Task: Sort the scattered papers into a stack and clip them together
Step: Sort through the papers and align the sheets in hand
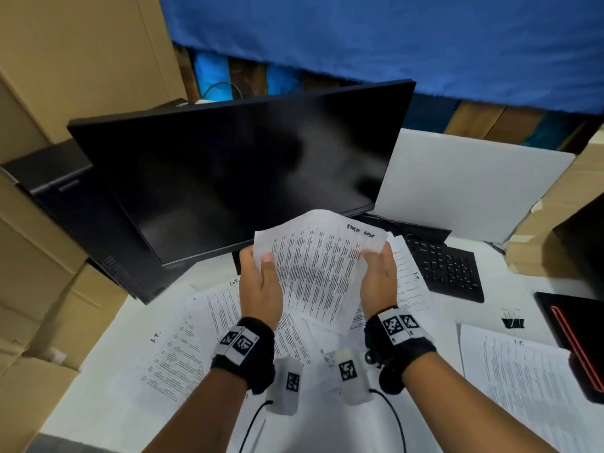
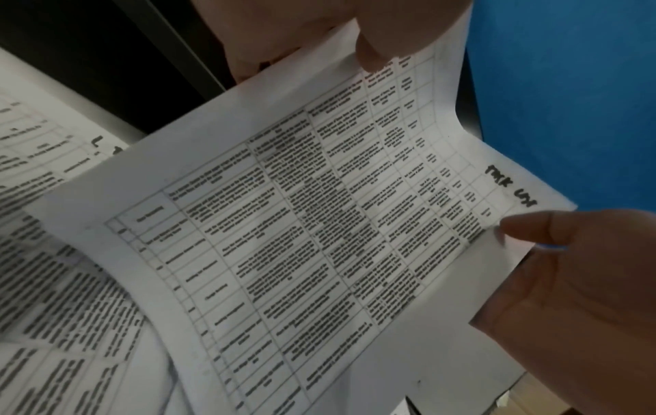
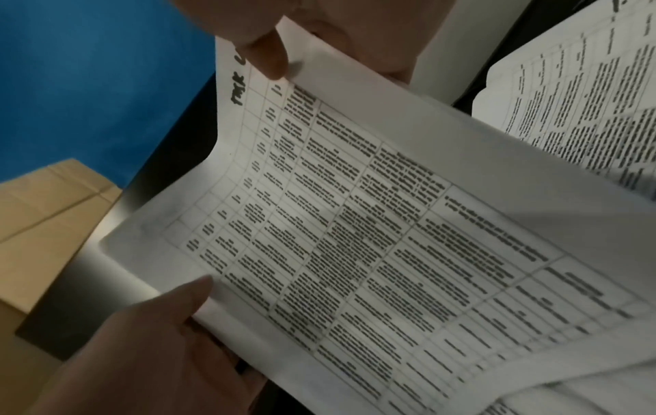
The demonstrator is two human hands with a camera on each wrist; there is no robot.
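Here, in the head view, both hands hold one printed sheet (image 1: 318, 266) up above the desk (image 1: 108, 380), in front of the dark monitor (image 1: 235, 171). The left hand (image 1: 260, 286) pinches the sheet's left edge with the thumb on the printed face, and the right hand (image 1: 379, 276) pinches the right edge near a handwritten corner note. The sheet sags and curls between them. Below it, more scattered papers (image 1: 183, 348) lie overlapping on the desk, with another sheet (image 1: 519, 384) apart at the right. A black binder clip (image 1: 512, 320) stands on the desk just beyond that sheet, beside a black and red notebook (image 1: 575, 341). A keyboard (image 1: 447, 269) sits right of the monitor.

In the left wrist view, the left hand (image 2: 294, 31) appears at the top, its fingers curled onto the sheet (image 2: 302, 238), while the right hand (image 2: 575, 283) grips the opposite edge, thumb pressed on the print. Loose papers (image 2: 57, 280) lie underneath at the left.

In the right wrist view, the right hand (image 3: 319, 28) clamps the sheet (image 3: 373, 238) at the top by the handwriting; the left hand (image 3: 149, 351) pinches the near edge with its thumb on top. A blue cloth (image 3: 88, 84) and a cardboard box (image 3: 46, 219) fill the background.
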